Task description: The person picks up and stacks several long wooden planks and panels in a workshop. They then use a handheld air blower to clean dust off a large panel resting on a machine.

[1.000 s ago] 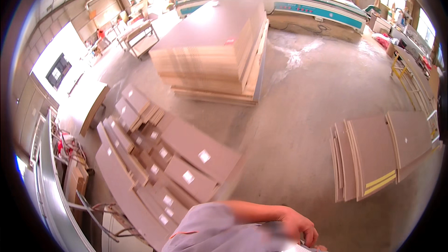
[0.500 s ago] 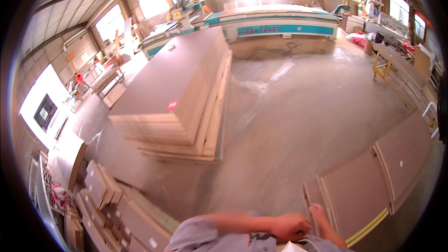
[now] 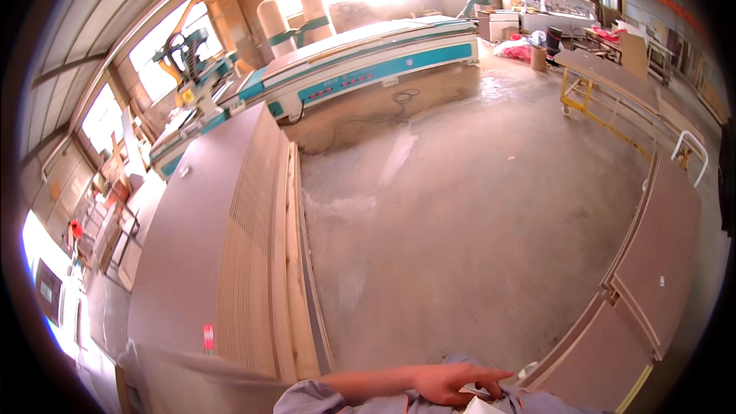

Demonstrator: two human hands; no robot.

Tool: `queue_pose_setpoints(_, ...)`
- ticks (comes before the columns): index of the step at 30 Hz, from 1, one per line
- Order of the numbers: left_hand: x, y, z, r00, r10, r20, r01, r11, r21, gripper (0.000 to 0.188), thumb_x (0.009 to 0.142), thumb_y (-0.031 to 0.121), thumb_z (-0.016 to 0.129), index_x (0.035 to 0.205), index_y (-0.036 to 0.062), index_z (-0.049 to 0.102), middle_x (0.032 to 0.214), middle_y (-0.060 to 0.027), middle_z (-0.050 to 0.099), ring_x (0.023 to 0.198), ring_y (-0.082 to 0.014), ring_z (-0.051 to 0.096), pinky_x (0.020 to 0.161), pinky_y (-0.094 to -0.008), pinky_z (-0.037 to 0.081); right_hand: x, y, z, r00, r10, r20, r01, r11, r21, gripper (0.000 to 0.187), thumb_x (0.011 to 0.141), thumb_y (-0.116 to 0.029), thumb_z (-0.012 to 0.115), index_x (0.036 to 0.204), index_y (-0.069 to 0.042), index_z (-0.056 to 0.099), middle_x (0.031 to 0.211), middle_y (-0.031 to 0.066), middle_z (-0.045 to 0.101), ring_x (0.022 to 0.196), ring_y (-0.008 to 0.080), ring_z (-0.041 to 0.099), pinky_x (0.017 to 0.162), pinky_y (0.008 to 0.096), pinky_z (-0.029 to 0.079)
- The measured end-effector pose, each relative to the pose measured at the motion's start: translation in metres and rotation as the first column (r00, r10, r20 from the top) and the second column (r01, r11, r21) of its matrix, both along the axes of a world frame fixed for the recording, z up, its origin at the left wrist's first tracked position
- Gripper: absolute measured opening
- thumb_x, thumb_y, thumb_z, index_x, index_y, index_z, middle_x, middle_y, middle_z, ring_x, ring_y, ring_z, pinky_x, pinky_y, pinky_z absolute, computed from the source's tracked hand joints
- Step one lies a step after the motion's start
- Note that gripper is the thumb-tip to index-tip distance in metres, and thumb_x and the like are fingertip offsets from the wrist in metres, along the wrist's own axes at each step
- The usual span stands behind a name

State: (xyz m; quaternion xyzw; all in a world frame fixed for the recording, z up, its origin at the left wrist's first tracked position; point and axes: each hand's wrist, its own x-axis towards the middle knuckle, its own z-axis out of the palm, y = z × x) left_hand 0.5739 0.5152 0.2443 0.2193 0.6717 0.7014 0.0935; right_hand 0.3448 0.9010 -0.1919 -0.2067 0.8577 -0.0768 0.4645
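My left hand (image 3: 448,383) crosses the lower middle, its forearm coming from a grey sleeve (image 3: 307,399). The index finger points right and the other fingers are partly bent, with nothing plainly held. Just below it shows a white object (image 3: 479,406) whose kind I cannot make out. My right hand is not visible; only grey cloth (image 3: 548,401) shows on that side. Nearest to the left hand on the right are brown panels (image 3: 590,360), leaning or lying in overlapping layers. To the left stands a tall stack of brown-faced boards (image 3: 192,238) with a red label (image 3: 208,337) on top.
A long white and teal machine bed (image 3: 383,69) runs along the back, a cable (image 3: 402,100) on the floor before it. A yellow-framed trolley (image 3: 606,80) with a board stands far right. A blurred brown shape (image 3: 192,383) crosses the stack's near end. Concrete floor (image 3: 460,222) lies between.
The view has turned and moved closer to the stack, which now sits further left. My right hand has left the picture. My left hand's index finger is now stretched out.
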Motion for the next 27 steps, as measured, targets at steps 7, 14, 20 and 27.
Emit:
queue_pose_setpoints(7,-0.143,-0.224,-0.035,0.989,-0.095,0.117,0.113,0.982,-0.154,0.038,0.082,0.008,0.053,0.117,-0.0033,0.045,0.097,-0.0108,0.056,0.089,-0.0225,0.053,0.082,-0.0336,0.043,-0.106,-0.194,-0.024,0.987,-0.147,0.06,0.14,0.984,0.112,0.031,0.082,-0.03,0.055,0.081,0.0,0.066,0.074,0.0164,0.063,0.065,0.0261,0.058,0.063,0.0438,0.046)
queue_pose_setpoints(14,-0.273,-0.387,0.004,0.989,0.061,0.132,-0.075,0.992,0.101,0.06,0.084,0.01,0.051,0.138,0.0003,0.026,0.108,-0.0115,0.05,0.101,-0.0221,0.048,0.093,-0.0312,0.039,-0.34,-0.565,-0.02,0.948,-0.316,-0.046,0.26,0.848,-0.462,0.03,0.081,-0.027,0.059,0.088,0.001,0.064,0.079,0.0178,0.064,0.07,0.026,0.059,0.062,0.0408,0.046)
queue_pose_setpoints(20,-0.424,-0.545,-0.017,0.992,-0.125,0.003,0.125,0.991,0.049,0.061,0.074,0.011,0.05,0.131,-0.0015,0.034,0.097,-0.0092,0.048,0.092,-0.0184,0.045,0.086,-0.0314,0.039,-0.478,-0.885,0.137,0.977,-0.145,-0.155,-0.026,0.644,-0.765,0.033,0.08,-0.022,0.063,0.103,0.0,0.062,0.088,0.009,0.066,0.081,0.0178,0.061,0.074,0.0315,0.049)
queue_pose_setpoints(27,-0.587,-0.741,0.018,0.968,-0.169,-0.184,0.206,0.957,0.206,0.059,0.072,0.008,0.052,0.129,-0.0016,0.04,0.093,-0.0092,0.049,0.087,-0.02,0.047,0.084,-0.0324,0.041,-0.572,-0.874,0.034,0.981,0.016,-0.194,-0.125,0.813,-0.568,0.037,0.081,-0.032,0.059,0.107,-0.006,0.064,0.099,0.0134,0.067,0.089,0.0299,0.063,0.081,0.0398,0.049)
